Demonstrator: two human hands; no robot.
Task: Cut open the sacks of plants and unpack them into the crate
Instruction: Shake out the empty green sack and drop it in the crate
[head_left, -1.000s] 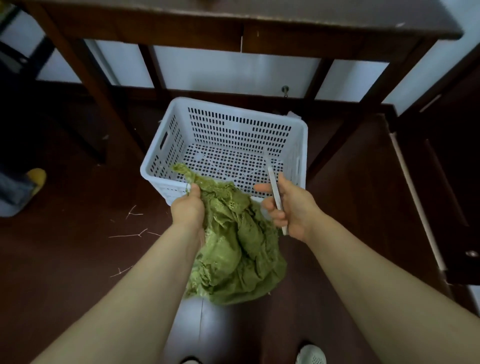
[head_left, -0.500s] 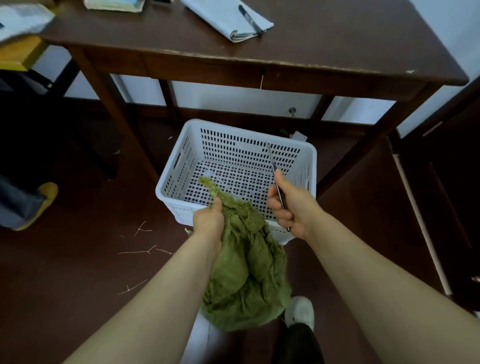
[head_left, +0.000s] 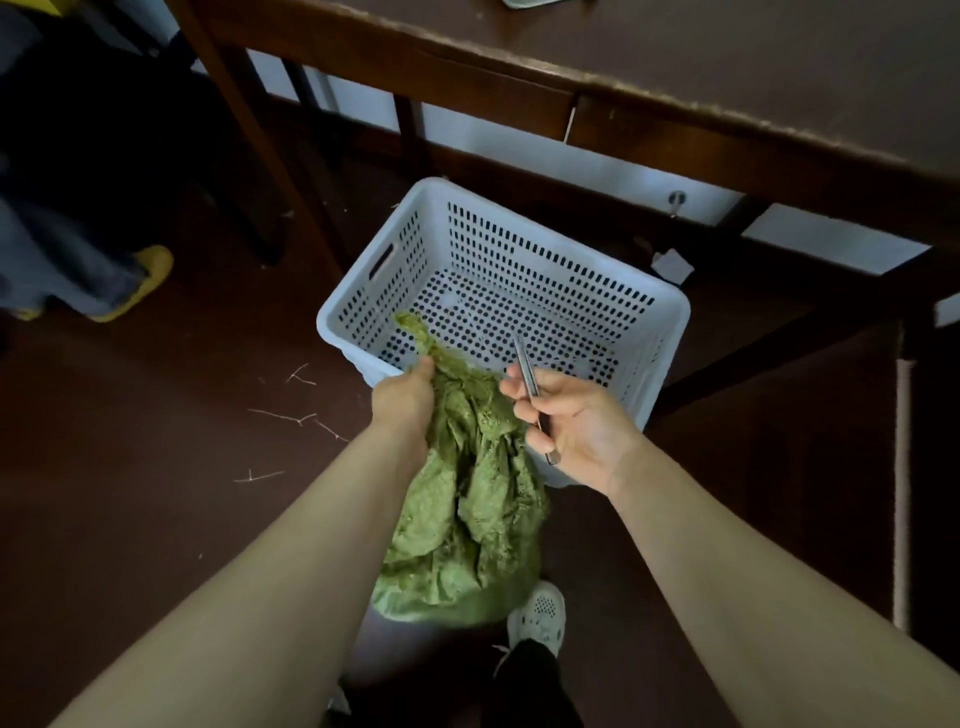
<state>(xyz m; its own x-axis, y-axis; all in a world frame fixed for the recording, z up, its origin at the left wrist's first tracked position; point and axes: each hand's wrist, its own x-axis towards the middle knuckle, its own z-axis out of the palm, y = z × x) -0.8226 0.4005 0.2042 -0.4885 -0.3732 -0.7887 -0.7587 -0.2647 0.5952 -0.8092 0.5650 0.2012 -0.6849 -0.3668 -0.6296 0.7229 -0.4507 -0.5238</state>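
The left hand (head_left: 402, 397) is gripping the sack (head_left: 467, 519) by its neck (contents hidden), hanging it at the near rim of the crate (head_left: 358, 306); the right hand (head_left: 576, 431) is clasping a thin blade (head_left: 524, 364).

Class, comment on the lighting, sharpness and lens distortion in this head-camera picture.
Head view: dim overall, the upper left nearly black; the white crate is brightest; wide-angle distortion swells the forearms near the bottom edge; the green sack, left hand, right hand and thin metal tool look reasonably sharp.
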